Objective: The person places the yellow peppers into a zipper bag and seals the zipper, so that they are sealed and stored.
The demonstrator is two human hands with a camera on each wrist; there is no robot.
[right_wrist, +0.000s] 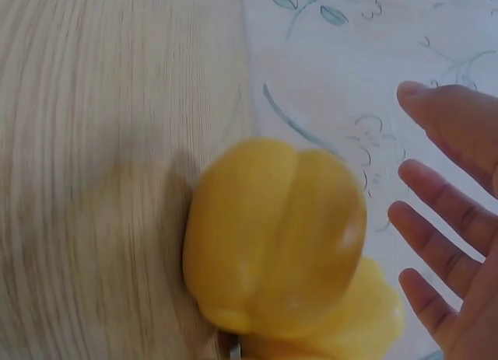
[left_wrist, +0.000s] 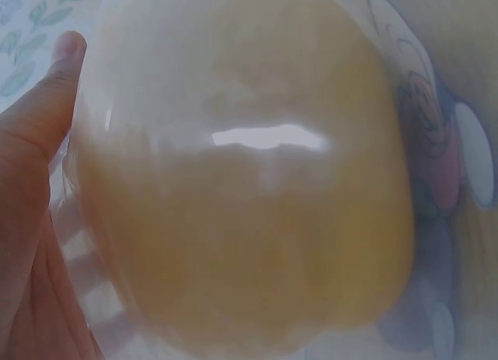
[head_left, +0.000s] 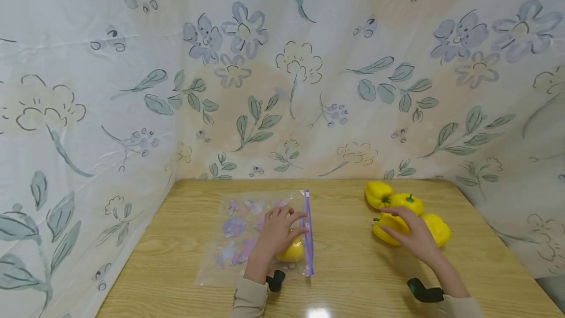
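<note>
A clear zip bag [head_left: 207, 269] with pastel printed figures and a purple zip edge [head_left: 310, 239] lies on the table. One yellow bell pepper [head_left: 292, 251] is inside it near the zip end; through the film it fills the left wrist view. My left hand [head_left: 278, 232] rests over the bag beside that pepper, thumb and fingers spread toward the zip edge. My right hand [head_left: 412, 232] hovers over several yellow bell peppers [head_left: 386, 234] at the right, fingers apart. In the right wrist view, a bell pepper [right_wrist: 272, 235] sits apart from the fingers [right_wrist: 436, 235].
The wooden table [head_left: 344, 269] ends at a floral cloth [head_left: 309, 126] hanging behind and at both sides. Other yellow bell peppers [head_left: 378, 194] cluster near the back right. Black wrist-camera mounts [head_left: 423, 292] stick out by both wrists.
</note>
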